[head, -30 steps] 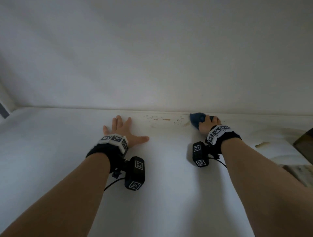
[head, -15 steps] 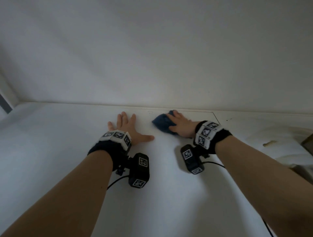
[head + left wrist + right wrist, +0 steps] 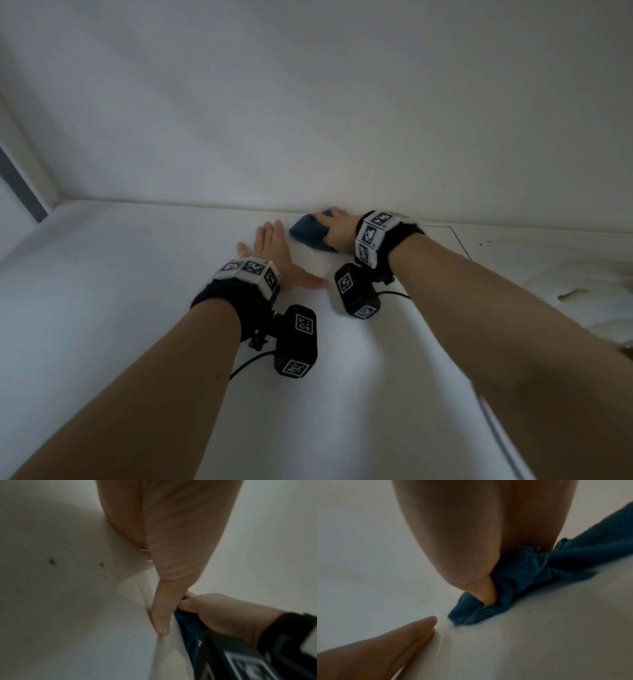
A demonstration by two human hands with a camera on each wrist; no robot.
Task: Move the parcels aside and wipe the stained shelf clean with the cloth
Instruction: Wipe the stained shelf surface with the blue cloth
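Observation:
The white shelf (image 3: 120, 291) runs back to a white wall. My left hand (image 3: 274, 250) lies flat on it with fingers spread, its thumb (image 3: 161, 615) pointing towards the cloth. My right hand (image 3: 337, 228) grips a bunched dark blue cloth (image 3: 308, 233) and presses it onto the shelf at the back wall, just right of my left fingertips. In the right wrist view the thumb (image 3: 486, 595) digs into the cloth (image 3: 522, 574), and my left hand's fingers (image 3: 402, 635) lie close by. A few dark specks (image 3: 483, 243) mark the shelf further right.
White parcel bags (image 3: 582, 291), one with a yellowish tear or mark, lie at the right end of the shelf. A side wall and dark frame (image 3: 24, 185) close off the left. A thin seam line (image 3: 459, 240) crosses the shelf right of my hand.
My right hand swept the cloth leftward along the back edge until it sits beside my left hand. The reddish stains seen earlier no longer show. My left hand stayed put.

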